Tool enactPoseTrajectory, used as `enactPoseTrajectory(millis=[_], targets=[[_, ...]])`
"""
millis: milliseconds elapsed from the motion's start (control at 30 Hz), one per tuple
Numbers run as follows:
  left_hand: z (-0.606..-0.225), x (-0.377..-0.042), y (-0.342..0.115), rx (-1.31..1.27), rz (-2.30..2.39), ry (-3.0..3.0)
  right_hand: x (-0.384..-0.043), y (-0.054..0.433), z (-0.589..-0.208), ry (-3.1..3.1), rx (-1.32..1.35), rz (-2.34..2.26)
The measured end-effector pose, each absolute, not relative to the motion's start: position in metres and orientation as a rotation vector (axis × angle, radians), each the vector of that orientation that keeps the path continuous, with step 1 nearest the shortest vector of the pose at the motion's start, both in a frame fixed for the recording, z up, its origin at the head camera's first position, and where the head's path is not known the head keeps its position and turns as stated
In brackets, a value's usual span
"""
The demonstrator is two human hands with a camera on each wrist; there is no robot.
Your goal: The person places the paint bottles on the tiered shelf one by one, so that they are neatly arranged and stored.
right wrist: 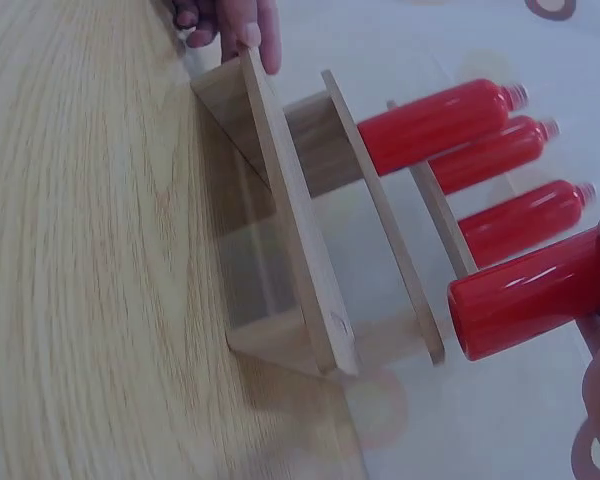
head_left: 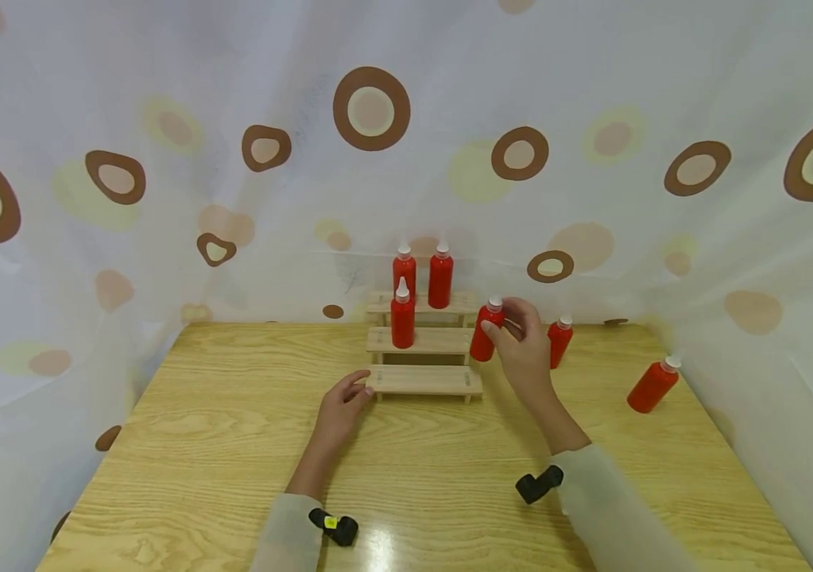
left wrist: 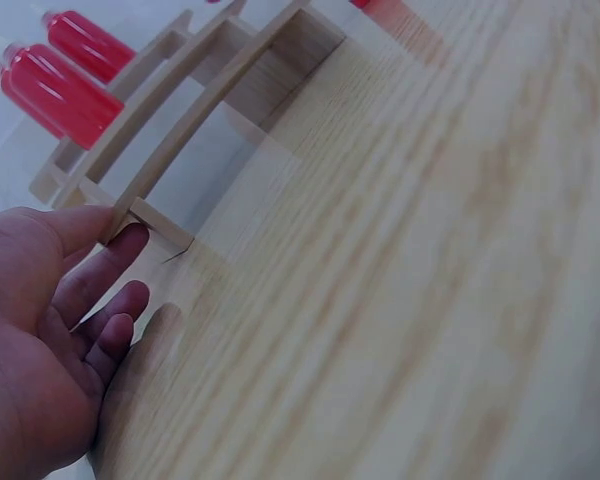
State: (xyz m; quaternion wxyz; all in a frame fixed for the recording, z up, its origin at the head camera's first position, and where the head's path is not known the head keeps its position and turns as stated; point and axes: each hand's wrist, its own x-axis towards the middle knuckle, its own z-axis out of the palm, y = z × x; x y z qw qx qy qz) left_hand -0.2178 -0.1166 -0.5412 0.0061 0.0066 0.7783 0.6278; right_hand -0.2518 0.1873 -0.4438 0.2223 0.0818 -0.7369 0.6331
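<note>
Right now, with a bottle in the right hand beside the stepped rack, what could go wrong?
The held bottle is close to the middle step; swinging it in could knock the bottle already standing there. The left hand touches only the rack corner, so a bump might shift the rack. The bottle lying on its side near the table edge could roll off.

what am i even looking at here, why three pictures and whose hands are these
There is no machine here: a person wears three cameras. The wide picture comes from the head, the other two from each wrist, close up. On the wooden table stands a small three-step wooden rack with three red bottles on it. The left hand touches the rack's bottom step at its left end. The right hand holds a fourth red bottle beside the rack. Two more red bottles wait on the table to the right.
</note>
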Motion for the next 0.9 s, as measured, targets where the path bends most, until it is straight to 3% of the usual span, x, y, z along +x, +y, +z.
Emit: enactPoseTrajectory(millis=[900], targets=[[-0.541, -0.219, -0.116, 0.027, 1.976, 2.420, -0.287, 0.113, -0.462, -2.010, 0.243, 1.443]])
